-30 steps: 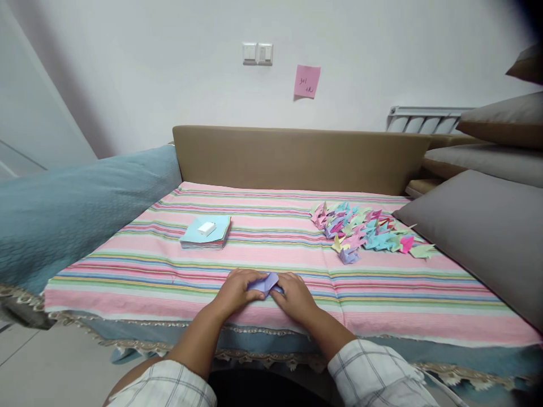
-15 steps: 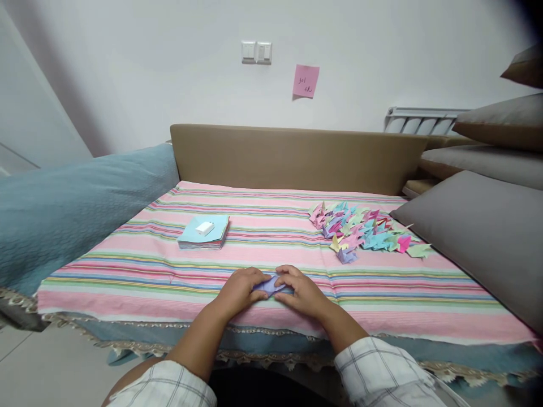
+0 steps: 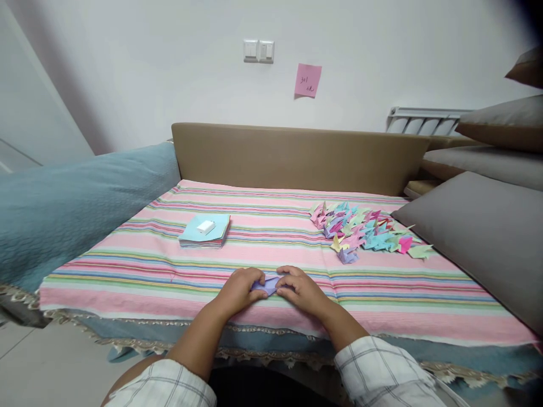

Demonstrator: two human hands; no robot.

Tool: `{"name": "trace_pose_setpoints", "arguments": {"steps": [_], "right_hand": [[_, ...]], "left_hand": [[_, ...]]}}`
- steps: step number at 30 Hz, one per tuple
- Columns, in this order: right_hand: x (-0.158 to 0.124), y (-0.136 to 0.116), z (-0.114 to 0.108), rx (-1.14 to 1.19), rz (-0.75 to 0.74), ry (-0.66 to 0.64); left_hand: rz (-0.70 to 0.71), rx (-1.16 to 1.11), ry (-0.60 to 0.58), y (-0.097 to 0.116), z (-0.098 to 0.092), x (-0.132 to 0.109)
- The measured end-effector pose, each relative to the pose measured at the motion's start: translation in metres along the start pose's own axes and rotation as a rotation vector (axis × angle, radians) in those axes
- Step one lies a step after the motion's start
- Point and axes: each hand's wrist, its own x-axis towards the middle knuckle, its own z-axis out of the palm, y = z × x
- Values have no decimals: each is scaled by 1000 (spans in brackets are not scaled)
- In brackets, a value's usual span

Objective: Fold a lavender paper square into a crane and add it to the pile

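A small folded piece of purple origami paper (image 3: 267, 286) lies low over the striped cloth, between my two hands. My left hand (image 3: 242, 289) grips its left end, thumb in front and fingers bent behind. On the right end, my right hand (image 3: 299, 289) pinches the paper between thumb and fingers. Parts of the paper are hidden under the fingertips. To the right sits a pile of folded paper cranes (image 3: 360, 229) in pink, blue, green, yellow and purple. At the left is a stack of square paper (image 3: 199, 240), light blue on top, bearing a small white block (image 3: 206, 227).
The striped cloth (image 3: 148, 271) covers the seat, with a brown backrest (image 3: 297, 158) behind. A blue-covered armrest (image 3: 85, 198) bounds the left side; grey cushions (image 3: 479, 226) are piled at the right. A pink note (image 3: 307, 80) and switches (image 3: 258, 51) are on the wall.
The fingers of both hands have shifted slightly on the purple paper, and more of its folded surface shows between them. The whole view has moved a little.
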Motion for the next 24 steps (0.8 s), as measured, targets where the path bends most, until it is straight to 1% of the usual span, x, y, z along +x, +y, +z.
{"name": "trace_pose_setpoints", "arguments": {"steps": [3,10,16,24], "right_hand": [[0,0,1,-20,3,-17],[-1,-4,1,-13,14,-10],[-1,-3,4,-39,6,-4],[-1,-5,5,-72,-6,18]], "left_hand": [[46,-2,-25,-1,-1,-1],[34,74,-89,1,-2,-1],[-3,104,-64,3,2,-1],[-53,51,-63,2,5,1]]}}
